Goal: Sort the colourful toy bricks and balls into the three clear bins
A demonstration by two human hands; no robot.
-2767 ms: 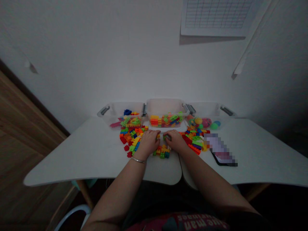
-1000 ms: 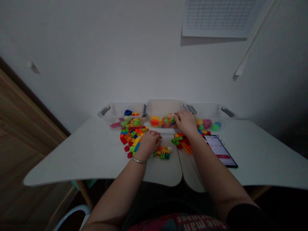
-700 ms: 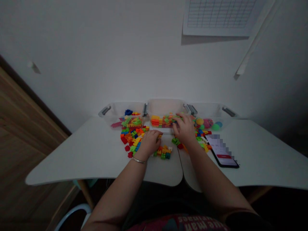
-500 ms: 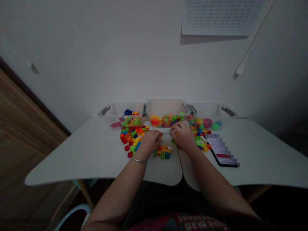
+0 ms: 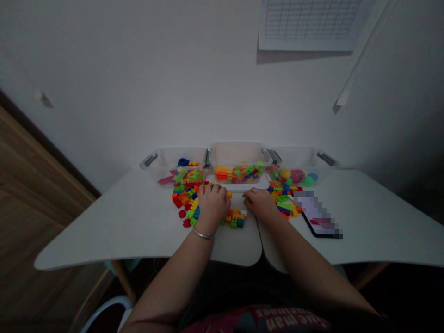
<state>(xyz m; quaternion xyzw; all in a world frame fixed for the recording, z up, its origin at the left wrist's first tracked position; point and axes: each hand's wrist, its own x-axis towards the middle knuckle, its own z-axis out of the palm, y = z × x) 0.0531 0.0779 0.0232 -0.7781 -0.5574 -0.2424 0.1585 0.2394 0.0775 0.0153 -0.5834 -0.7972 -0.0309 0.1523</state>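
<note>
My left hand (image 5: 213,206) is over the right edge of a loose pile of colourful toy building bricks (image 5: 189,199), its fingers slightly apart and bent down. A small yellow brick (image 5: 229,194) shows just beyond its thumb side. Opposite it, my right hand (image 5: 262,205) has its fingertips closed on a small green brick (image 5: 247,199), mostly hidden by the fingers. Between my wrists lies a cluster of joined orange, yellow, green and teal bricks (image 5: 236,217). More loose bricks (image 5: 286,208) spread to the right of my right hand.
Three clear plastic boxes line the wall: the left box (image 5: 166,157) and middle box (image 5: 241,152) hold bricks, the right box (image 5: 298,157) colourful balls. A white lid (image 5: 239,187) lies before the middle one. A phone (image 5: 321,217) rests at right. Two white tabletops (image 5: 236,252) meet at a seam.
My left hand has moved left and up onto the brick pile. My right hand has drawn back from the lid toward me, its fingertips now at the green brick.
</note>
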